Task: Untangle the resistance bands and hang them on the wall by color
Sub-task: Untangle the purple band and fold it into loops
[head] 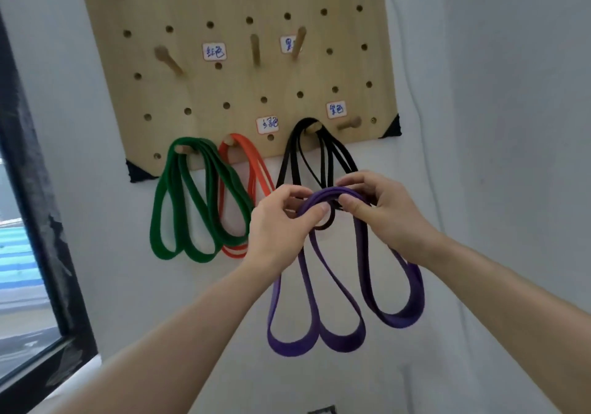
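Purple band (345, 285) up front — both forearms reach up toward the wooden pegboard (198, 87), left hand (281, 224) and right hand (380, 208) pinching its gathered top between thumb and fingers, loops dangling below. Behind them green bands (192, 202), orange bands (252, 170) and black bands (294, 151) hang from pegs — one peg (350, 123) bare at the right.

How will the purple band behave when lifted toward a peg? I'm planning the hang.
The purple band looks floppy: its loops droop freely below both hands, left hand and right hand. It probably swings when moved. Its flat surface looks matte, so likely grippy rather than slippery.
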Available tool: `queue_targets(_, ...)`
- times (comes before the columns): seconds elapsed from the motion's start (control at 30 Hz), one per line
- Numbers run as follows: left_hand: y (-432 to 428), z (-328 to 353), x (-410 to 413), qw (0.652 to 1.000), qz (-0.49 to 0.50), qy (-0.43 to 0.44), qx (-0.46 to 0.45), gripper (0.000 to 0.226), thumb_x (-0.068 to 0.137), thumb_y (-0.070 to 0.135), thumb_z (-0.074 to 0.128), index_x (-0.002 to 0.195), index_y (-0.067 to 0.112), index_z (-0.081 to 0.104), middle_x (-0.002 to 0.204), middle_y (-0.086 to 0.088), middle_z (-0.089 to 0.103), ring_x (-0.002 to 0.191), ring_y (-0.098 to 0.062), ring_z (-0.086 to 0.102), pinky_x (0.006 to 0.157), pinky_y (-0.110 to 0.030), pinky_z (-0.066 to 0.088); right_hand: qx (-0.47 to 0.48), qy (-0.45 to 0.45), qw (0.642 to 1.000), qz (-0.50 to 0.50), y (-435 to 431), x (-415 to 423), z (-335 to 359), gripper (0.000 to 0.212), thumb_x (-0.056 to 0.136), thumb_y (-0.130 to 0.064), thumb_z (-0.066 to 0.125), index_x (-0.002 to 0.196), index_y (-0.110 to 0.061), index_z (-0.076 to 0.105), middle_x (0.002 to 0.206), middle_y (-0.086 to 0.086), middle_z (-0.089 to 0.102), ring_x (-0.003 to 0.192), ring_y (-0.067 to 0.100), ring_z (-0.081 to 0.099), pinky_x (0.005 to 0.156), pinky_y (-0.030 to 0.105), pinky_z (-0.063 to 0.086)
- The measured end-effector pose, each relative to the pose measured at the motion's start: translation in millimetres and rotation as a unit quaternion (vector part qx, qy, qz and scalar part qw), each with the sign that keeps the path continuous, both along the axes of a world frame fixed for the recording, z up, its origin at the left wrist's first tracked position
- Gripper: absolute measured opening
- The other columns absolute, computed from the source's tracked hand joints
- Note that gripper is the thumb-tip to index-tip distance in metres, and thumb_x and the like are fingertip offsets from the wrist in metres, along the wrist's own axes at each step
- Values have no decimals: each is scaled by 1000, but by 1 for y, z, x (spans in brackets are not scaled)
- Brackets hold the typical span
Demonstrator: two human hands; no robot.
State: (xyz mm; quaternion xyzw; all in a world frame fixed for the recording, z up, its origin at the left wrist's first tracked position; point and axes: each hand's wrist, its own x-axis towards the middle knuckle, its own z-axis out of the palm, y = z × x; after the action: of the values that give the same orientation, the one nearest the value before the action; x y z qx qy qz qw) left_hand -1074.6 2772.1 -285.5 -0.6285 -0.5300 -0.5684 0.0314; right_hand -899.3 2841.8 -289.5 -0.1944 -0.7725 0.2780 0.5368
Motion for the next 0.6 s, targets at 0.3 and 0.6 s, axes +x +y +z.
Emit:
queue_targets(0.3, 68, 116, 37, 970, 121, 210, 14, 33, 88, 62, 61, 109, 38, 70, 92, 17, 73, 88, -6, 69, 77, -36, 59, -8, 90, 996, -12, 75, 28, 91, 16, 96, -16, 65, 112, -20, 68, 99, 4, 73, 85, 7, 66, 87, 25, 52)
queue_targets(0.6, 135, 167, 28, 945, 161, 283, -16, 35, 91, 59, 59, 115, 33, 64, 96, 11, 70, 90, -16, 68, 83, -43, 57, 51, 92, 994, -29, 139, 15, 131, 16, 97, -15, 63, 110, -22, 70, 94, 1, 72, 90, 16, 66, 86, 29, 53)
